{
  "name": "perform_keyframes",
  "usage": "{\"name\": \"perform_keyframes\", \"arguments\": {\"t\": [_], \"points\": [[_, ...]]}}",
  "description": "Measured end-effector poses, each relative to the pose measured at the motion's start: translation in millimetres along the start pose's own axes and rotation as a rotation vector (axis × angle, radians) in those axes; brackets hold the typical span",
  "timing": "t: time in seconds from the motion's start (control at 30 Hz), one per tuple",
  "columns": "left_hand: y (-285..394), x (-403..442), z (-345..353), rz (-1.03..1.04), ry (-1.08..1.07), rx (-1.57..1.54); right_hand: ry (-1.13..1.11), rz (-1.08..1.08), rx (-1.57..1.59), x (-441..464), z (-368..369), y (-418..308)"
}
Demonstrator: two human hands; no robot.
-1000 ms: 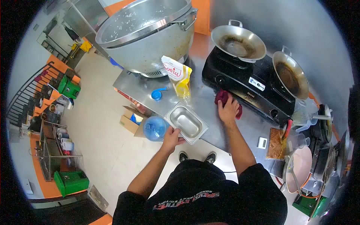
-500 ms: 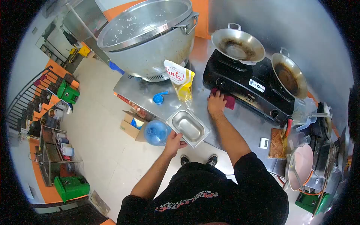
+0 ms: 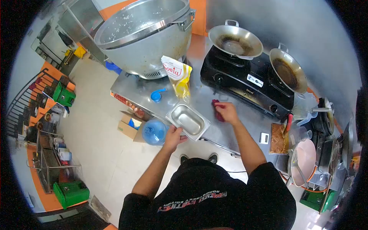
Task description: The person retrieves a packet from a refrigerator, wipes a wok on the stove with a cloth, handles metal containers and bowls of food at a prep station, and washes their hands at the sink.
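Note:
My left hand (image 3: 174, 138) grips the near corner of a small rectangular stainless steel food pan (image 3: 188, 120), fingers under its rim and thumb on top. Inside, the pan looks bare and shiny. Its far side is close over the steel counter (image 3: 195, 92), but whether it touches is unclear. My right hand (image 3: 227, 112) is closed on a bunched dark red cloth (image 3: 217, 110) at the counter surface, just in front of the black gas stove (image 3: 245, 82). Beyond the pan stands a clear and yellow Sovia pouch (image 3: 178, 76), with a blue measuring scoop (image 3: 156, 96) to its left.
A large metal pot (image 3: 149, 57) with rice grains inside stands at the back left. Two woks (image 3: 235, 41) sit on the stove. At right are a white timer (image 3: 264, 138), a brown packet (image 3: 279, 138) and a pink pan (image 3: 304, 161). A blue water jug (image 3: 154, 132) is below the counter edge.
My right hand has pulled the cloth back from the stove's front edge and bunched it up. My left hand still holds the pan. The whole view has shifted slightly.

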State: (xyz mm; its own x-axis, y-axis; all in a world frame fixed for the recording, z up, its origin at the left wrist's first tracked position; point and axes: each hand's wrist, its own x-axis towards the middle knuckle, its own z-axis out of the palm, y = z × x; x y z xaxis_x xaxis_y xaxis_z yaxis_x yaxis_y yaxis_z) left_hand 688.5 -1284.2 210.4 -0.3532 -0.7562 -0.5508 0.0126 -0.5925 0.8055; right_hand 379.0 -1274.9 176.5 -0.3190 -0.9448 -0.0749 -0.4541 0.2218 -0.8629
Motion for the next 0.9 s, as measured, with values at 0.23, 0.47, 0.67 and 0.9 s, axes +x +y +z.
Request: {"name": "perform_keyframes", "arguments": {"t": [0.23, 0.47, 0.67, 0.9], "points": [[-3, 15, 5, 0.008, -0.037, 0.064, 0.148, 0.25, 0.861, -36, -65, 60], [-2, -17, 5, 0.075, 0.125, 0.075, 0.322, -0.106, -0.777, -103, -76, 8], [-80, -72, -72, 0.02, 0.403, 0.065, 0.24, -0.2, -0.432, -76, -47, 28], [-245, -184, -150, -0.295, 0.723, 0.126, 0.139, -0.415, -0.532, 76, 35, -14]]}}
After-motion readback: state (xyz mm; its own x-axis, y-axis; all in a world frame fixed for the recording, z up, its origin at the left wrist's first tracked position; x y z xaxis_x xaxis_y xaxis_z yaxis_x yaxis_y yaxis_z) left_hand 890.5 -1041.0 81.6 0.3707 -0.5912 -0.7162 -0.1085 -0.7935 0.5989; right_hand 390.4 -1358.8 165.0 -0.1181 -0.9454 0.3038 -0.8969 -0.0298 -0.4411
